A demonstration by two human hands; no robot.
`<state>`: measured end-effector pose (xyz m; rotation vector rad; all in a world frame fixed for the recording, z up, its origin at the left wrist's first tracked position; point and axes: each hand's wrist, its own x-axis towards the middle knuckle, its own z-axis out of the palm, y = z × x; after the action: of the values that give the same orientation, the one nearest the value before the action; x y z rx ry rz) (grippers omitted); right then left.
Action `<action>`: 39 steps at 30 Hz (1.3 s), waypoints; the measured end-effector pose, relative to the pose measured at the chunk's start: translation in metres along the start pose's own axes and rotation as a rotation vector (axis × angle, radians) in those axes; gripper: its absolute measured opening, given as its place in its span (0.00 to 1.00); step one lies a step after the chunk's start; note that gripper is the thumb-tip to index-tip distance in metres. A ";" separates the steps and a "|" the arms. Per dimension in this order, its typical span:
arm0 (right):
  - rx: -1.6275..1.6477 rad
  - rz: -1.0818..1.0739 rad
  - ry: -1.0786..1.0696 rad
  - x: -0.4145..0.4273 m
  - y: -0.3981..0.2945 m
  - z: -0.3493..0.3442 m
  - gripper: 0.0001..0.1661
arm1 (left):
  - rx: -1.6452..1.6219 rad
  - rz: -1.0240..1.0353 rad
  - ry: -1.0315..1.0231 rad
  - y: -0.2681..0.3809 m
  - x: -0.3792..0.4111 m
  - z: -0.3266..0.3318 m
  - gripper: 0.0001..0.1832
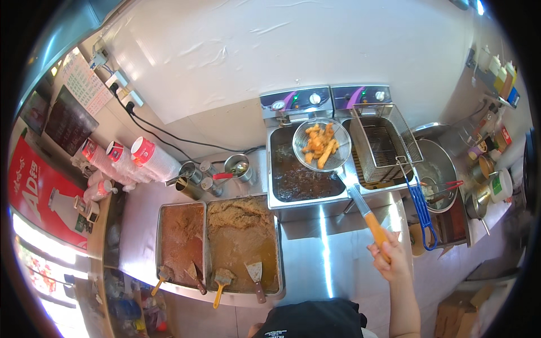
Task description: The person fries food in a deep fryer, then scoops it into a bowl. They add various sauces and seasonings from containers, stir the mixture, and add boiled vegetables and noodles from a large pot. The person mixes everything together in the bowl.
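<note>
My right hand point(391, 255) grips the wooden handle of a wire mesh skimmer point(299, 148). Several golden fried pieces of food point(321, 143) lie in its round bowl, which is above the left fryer tank. Dark oil point(306, 183) with bubbles on its surface fills that tank. To the right, a rectangular wire fry basket point(380, 141) with a blue handle point(422, 215) rests over the second tank. My left hand is out of view; only a bit of skin shows beside the black garment at the bottom edge.
Left of the fryer, two steel trays point(205, 241) hold reddish and brown sauce or paste, with brushes point(222, 283) and scrapers point(255, 276). Behind them stand steel pots point(240, 171) and stacked paper cups point(156, 160). A large steel pot point(450, 169) with red-handled tongs point(452, 184) is at right.
</note>
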<state>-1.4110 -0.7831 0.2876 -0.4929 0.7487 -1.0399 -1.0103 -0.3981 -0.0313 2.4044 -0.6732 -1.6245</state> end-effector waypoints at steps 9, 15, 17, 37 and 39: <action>-0.453 -0.398 0.224 -0.026 -0.128 -0.002 0.27 | 0.068 0.035 -0.066 -0.004 -0.011 -0.002 0.18; -0.537 -0.219 0.216 0.018 -0.170 -0.024 0.24 | 0.164 0.104 -0.125 0.018 -0.018 -0.017 0.18; -0.456 -0.156 0.185 0.037 -0.179 -0.042 0.25 | 0.218 0.148 -0.154 0.033 -0.018 -0.021 0.17; -1.642 0.807 0.186 -0.298 0.100 -0.328 0.33 | 0.816 0.676 -0.363 0.312 -0.154 0.138 0.15; -1.437 0.884 0.294 -0.344 0.095 -0.371 0.33 | 0.788 0.874 -0.398 0.327 -0.165 0.201 0.16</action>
<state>-1.7384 -0.4399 0.0872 -1.0677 1.7370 0.4264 -1.3337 -0.5905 0.1504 1.5928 -2.3646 -1.5438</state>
